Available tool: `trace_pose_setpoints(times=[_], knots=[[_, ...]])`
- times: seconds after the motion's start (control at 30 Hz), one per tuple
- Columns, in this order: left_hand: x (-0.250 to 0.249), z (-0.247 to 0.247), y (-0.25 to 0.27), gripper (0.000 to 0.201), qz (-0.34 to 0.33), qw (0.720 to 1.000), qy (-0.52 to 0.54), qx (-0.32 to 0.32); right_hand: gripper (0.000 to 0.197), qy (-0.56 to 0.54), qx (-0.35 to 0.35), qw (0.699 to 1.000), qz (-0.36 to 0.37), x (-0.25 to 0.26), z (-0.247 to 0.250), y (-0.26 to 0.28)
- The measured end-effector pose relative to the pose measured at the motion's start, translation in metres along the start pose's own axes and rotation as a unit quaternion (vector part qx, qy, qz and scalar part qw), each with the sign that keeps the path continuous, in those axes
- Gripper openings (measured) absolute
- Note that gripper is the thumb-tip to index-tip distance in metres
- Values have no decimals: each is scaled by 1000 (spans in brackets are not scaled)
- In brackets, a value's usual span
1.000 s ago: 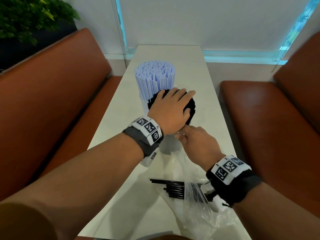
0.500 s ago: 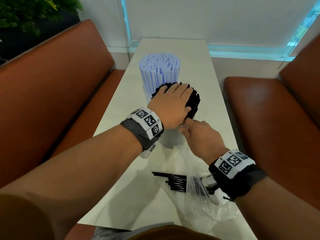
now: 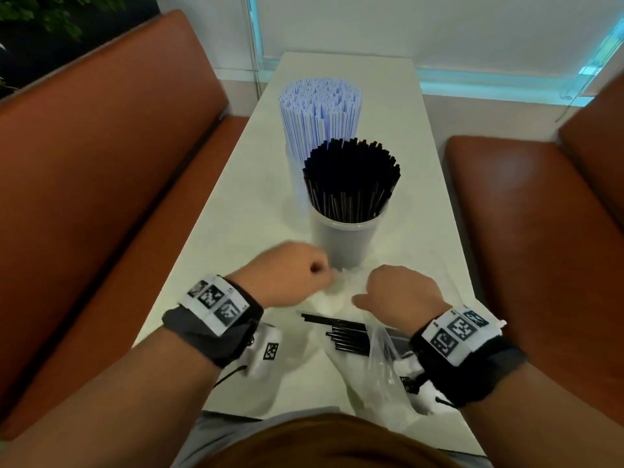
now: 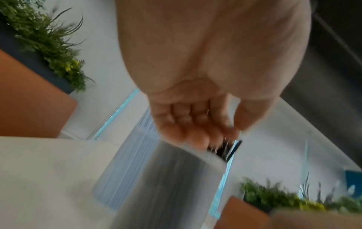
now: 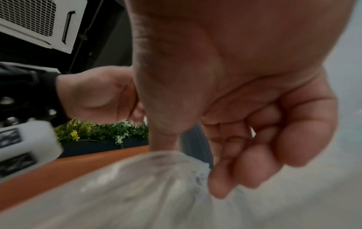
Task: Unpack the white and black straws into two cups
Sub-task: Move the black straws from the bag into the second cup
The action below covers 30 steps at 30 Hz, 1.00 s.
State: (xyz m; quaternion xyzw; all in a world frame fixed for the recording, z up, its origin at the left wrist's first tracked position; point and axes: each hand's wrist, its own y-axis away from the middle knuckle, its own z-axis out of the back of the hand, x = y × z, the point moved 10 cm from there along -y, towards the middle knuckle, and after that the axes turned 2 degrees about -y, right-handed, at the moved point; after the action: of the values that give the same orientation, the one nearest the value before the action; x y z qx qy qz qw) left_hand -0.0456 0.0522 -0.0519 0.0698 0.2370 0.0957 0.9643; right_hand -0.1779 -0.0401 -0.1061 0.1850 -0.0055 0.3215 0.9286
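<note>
White straws (image 3: 320, 113) stand packed in the far cup. Black straws (image 3: 351, 173) fill the near translucent cup (image 3: 347, 241), blurred in the left wrist view (image 4: 176, 178). A few loose black straws (image 3: 344, 336) lie on the table, partly inside a clear plastic bag (image 3: 381, 366). My left hand (image 3: 317, 268) hovers just left of the near cup's base with loosely curled fingers (image 4: 186, 124) that hold nothing. My right hand (image 3: 364, 298) is down on the bag (image 5: 137, 186), and its curled fingers (image 5: 225, 178) bunch the crinkled film.
The narrow white table (image 3: 388, 96) runs away from me between two brown bench seats (image 3: 101, 163) (image 3: 523, 214). A window wall closes its far end, and plants (image 4: 49, 38) stand behind the left bench.
My left hand has lifted off the tops of the black straws and dropped toward me beside the cup's base. My right hand has left the cup and come back onto the bag.
</note>
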Motion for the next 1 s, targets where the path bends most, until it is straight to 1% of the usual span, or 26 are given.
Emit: trace_pose_setpoints(times=[0.03, 0.07, 0.1, 0.17, 0.2, 0.27, 0.33, 0.4, 0.43, 0.47, 0.53, 0.57, 0.7, 0.77, 0.8, 0.87, 0.93, 1.0], knots=[[2, -30, 1, 29, 6, 996, -47, 78, 32, -15, 3, 1000, -1, 0, -1, -3], [-1, -53, 3, 27, 3, 990, -71, 120, 22, -37, -1, 999, -6, -1, 0, -5], [-10, -69, 4, 25, -8, 988, -72, 135, 16, -68, -11, 998, -10, -3, 3, -7], [-35, -91, -2, 26, -52, 989, -69, 121, 14, -137, -32, 990, -9, -3, 12, -10], [-48, -100, -6, 25, -74, 987, -83, 117, 15, -162, -37, 986, -4, -2, 14, -10], [-63, -116, -14, 16, -95, 979, -136, 115, 19, -193, -48, 980, 14, 1, 19, -10], [-68, -125, -19, 13, -105, 971, -184, 108, 23, -213, -66, 974, 29, 1, 25, -8], [-70, -130, -20, 20, -114, 965, -214, 105, 22, -232, -76, 969, 32, -2, 27, -6], [-70, -131, -21, 23, -113, 964, -216, 103, 20, -241, -79, 967, 31, -4, 28, -5], [-70, -131, -22, 20, -108, 967, -206, 101, 18, -247, -81, 965, 28, -6, 27, -4], [-68, -128, -23, 6, -97, 974, -176, 101, 18, -252, -80, 964, 21, -9, 26, -3], [-66, -127, -24, 7, -96, 975, -171, 101, 19, -253, -78, 964, 17, -11, 25, -2], [-44, -113, -21, 12, -106, 972, -189, 94, 18, -258, -66, 964, 12, -15, 17, -3], [-18, -96, -16, 6, -92, 977, -181, 68, 21, -253, -62, 965, 10, -17, 11, -4], [0, -87, -13, 11, -78, 979, -178, 56, 24, -245, -64, 967, 10, -19, 9, -6], [38, -74, -3, 20, -41, 981, -180, 60, 28, -237, -64, 969, 8, -22, 6, -8], [73, -60, 9, 20, -4, 982, -183, 52, 28, -233, -52, 971, 9, -21, 2, -9], [98, -46, 19, 20, 18, 983, -180, 27, 25, -225, -44, 973, 15, -16, 1, -8]])
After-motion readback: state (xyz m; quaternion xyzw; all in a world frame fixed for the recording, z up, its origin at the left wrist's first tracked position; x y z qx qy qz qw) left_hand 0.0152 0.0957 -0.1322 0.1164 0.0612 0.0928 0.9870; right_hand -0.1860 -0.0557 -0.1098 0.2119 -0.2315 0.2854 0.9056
